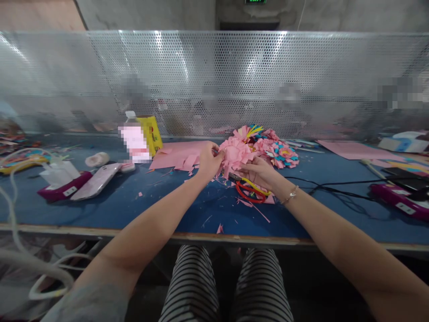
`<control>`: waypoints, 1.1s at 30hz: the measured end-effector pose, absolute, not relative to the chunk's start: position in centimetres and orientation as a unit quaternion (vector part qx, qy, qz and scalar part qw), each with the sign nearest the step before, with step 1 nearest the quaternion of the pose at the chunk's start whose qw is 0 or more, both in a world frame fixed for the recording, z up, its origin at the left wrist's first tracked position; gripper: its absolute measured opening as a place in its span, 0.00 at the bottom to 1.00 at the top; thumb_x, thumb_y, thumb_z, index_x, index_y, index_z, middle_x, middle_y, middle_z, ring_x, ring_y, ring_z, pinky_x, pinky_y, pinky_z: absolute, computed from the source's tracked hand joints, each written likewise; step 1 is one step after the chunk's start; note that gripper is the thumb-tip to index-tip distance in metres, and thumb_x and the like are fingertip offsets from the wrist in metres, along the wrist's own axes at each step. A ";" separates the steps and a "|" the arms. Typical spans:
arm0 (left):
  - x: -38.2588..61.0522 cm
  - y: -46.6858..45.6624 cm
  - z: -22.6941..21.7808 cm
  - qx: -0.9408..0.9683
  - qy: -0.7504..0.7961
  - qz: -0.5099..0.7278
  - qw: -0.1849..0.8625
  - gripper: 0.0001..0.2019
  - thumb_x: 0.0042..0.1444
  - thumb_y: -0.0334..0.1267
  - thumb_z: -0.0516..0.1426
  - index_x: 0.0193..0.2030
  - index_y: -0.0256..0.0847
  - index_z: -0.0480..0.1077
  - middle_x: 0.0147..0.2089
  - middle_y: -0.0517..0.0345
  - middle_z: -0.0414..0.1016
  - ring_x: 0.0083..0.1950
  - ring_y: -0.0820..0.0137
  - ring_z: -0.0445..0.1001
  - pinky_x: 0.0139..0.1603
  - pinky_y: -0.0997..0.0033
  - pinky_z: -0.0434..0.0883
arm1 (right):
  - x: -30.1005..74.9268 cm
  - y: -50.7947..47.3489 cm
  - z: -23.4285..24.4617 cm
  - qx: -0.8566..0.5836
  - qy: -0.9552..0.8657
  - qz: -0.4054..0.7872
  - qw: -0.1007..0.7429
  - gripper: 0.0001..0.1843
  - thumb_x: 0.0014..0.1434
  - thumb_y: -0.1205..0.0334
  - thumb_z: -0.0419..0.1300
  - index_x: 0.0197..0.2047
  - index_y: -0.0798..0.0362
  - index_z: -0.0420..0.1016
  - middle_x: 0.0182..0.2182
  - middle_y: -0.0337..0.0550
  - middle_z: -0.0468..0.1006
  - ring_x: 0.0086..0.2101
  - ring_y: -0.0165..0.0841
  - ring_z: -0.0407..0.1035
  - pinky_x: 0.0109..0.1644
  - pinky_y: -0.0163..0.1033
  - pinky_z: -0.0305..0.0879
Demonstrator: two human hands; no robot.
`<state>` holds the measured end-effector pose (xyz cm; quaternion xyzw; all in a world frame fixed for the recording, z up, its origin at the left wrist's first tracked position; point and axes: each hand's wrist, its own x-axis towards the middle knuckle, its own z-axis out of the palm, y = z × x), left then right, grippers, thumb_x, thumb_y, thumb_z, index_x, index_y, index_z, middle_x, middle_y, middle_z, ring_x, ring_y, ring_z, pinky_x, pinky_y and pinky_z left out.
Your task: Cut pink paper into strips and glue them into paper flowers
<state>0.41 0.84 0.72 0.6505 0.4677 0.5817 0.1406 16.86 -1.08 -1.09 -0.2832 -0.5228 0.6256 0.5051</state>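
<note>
A pink paper flower with layered, fringed petals is held just above the table between my two hands. My left hand pinches its left edge with thumb and fingers. From the lower right, my right hand grips the flower's edge, its fingers partly behind the petals. Under my right hand lie scissors with red and yellow handles. Behind the flower sit finished-looking paper flowers in pink, blue and yellow. A pink paper sheet with cut pieces on it lies left of my left hand.
Purple power strips stand at left and right, with a phone leaning on the left one. A bottle and yellow packet stand behind. Black cables cross the right side; a perforated metal screen borders the back.
</note>
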 end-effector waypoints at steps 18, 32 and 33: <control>0.3 1.7 0.3 0.633 0.459 0.612 0.116 0.07 0.48 0.35 0.53 0.25 0.41 0.55 0.25 0.63 0.59 0.27 0.75 0.59 0.31 0.73 0.58 | 17.2 -0.8 -1.3 -0.270 -0.493 0.674 0.479 0.09 0.45 0.69 0.62 0.26 0.54 0.63 0.28 0.39 0.76 0.39 0.32 0.71 0.45 0.37 0.66; 0.3 1.4 0.3 0.628 0.467 0.610 0.120 0.07 0.47 0.34 0.53 0.25 0.40 0.55 0.25 0.63 0.58 0.27 0.76 0.58 0.31 0.73 0.57 | 16.6 -1.0 -1.4 -0.275 -0.525 0.640 0.489 0.13 0.39 0.69 0.65 0.27 0.53 0.63 0.26 0.36 0.75 0.35 0.29 0.72 0.39 0.33 0.68; 0.4 1.4 0.3 0.629 0.467 0.610 0.119 0.07 0.47 0.34 0.53 0.25 0.40 0.55 0.25 0.63 0.58 0.28 0.76 0.58 0.31 0.73 0.57 | 16.6 -1.0 -1.5 -0.280 -0.523 0.638 0.490 0.13 0.39 0.70 0.65 0.27 0.53 0.63 0.26 0.36 0.75 0.35 0.30 0.72 0.39 0.33 0.68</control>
